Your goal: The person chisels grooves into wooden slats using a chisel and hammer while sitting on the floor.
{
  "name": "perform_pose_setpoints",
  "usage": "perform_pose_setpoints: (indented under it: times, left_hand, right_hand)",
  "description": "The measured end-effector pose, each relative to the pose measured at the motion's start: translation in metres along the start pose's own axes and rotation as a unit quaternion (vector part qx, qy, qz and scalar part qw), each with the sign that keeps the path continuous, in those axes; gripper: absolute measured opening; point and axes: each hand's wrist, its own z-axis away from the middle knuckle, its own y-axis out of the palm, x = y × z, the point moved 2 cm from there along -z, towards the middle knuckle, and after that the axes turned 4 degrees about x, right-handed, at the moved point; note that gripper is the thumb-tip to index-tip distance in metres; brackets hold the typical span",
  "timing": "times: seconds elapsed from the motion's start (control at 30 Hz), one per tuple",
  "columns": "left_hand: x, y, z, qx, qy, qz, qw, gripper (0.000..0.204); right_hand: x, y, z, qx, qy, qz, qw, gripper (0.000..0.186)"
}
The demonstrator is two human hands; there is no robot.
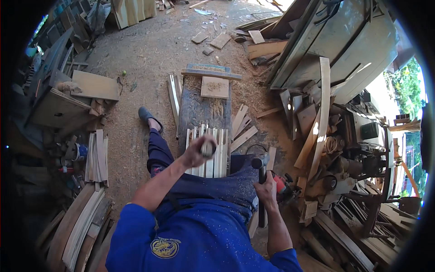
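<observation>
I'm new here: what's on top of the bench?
Pale strips, a dusty board and a crosswise bar. The left hand covers some strips; anything beneath the legs is hidden.

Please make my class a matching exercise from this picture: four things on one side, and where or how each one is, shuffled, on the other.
Things
1. Left hand
2. Right hand
3. Pale wooden strips
4. Squarish board

Place or state
A. Side by side, at the part of the dark bench nearest the person
B. Closed around a dark hammer-like tool
C. Flat on the bench, farther away than the strips
D. Holding a round-ended object above the strips

Right pairs: 1-D, 2-B, 3-A, 4-C
</observation>
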Motion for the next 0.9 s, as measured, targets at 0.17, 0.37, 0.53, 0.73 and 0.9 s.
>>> perform_pose_setpoints:
  times: [0.17,0.37,0.53,0.73,0.9]
  left_hand:
    - [0.014,0.013,0.089,0.139,0.135,-0.222,0.956,0.039]
    - [0.009,0.008,0.018,0.003,0.170,-0.157,0.973,0.032]
    - [-0.044,-0.066,-0.092,-0.262,0.308,-0.194,0.894,0.032]
    - [-0.112,-0.071,-0.103,-0.216,0.236,0.055,0.946,0.026]
    - [-0.077,-0.055,-0.075,-0.197,0.051,0.150,0.968,0.020]
  right_hand:
    - [-0.060,0.030,0.019,0.015,0.075,-0.065,0.995,0.025]
    - [-0.044,0.036,0.036,0.041,0.121,-0.005,0.992,0.037]
    - [-0.043,0.037,0.034,0.069,0.128,0.049,0.988,0.041]
    - [-0.058,0.041,0.029,0.055,0.098,0.020,0.993,0.040]
    - [-0.061,0.040,0.017,0.072,0.129,-0.022,0.989,0.040]
